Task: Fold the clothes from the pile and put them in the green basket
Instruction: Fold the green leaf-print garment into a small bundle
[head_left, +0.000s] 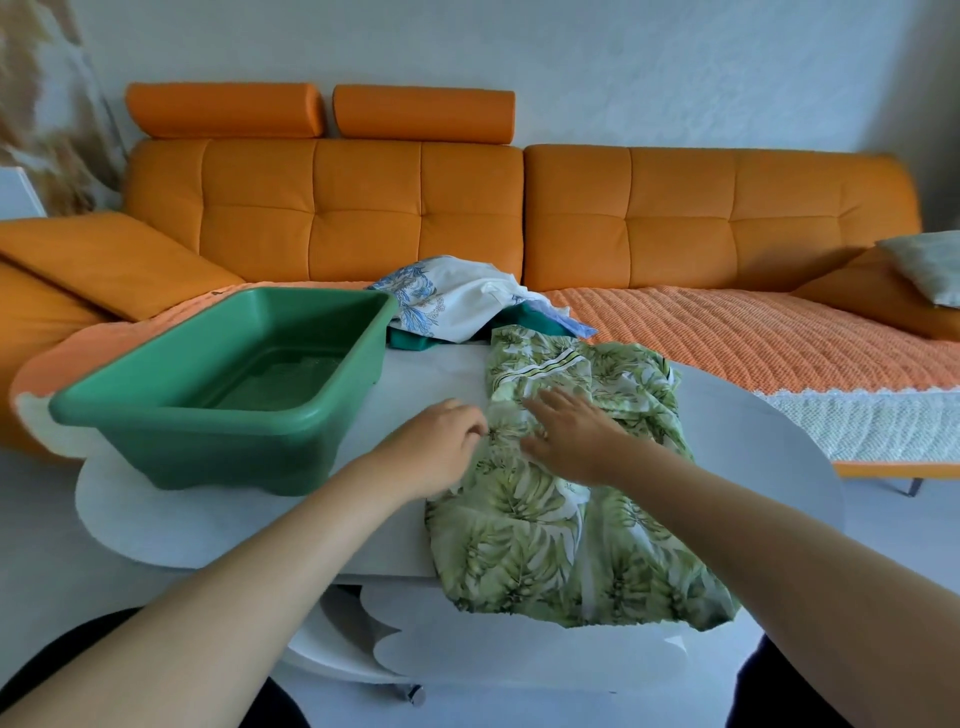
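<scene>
A green leaf-print garment (576, 519) lies spread on the white table (753, 467), its lower end hanging over the front edge. My left hand (434, 449) pinches the garment's left edge with curled fingers. My right hand (571, 436) lies flat on the cloth with straight fingers, just right of the left hand. The green basket (156, 410) stands on the table's left side and holds no clothes. The pile (457, 306) of white, blue-patterned and teal clothes sits at the table's far edge, behind the garment.
An orange sofa (415, 208) with a textured orange cover runs along the far side of the table. A pale cushion (930, 265) lies at its right end. The table's lower shelf (493, 660) shows below the front edge.
</scene>
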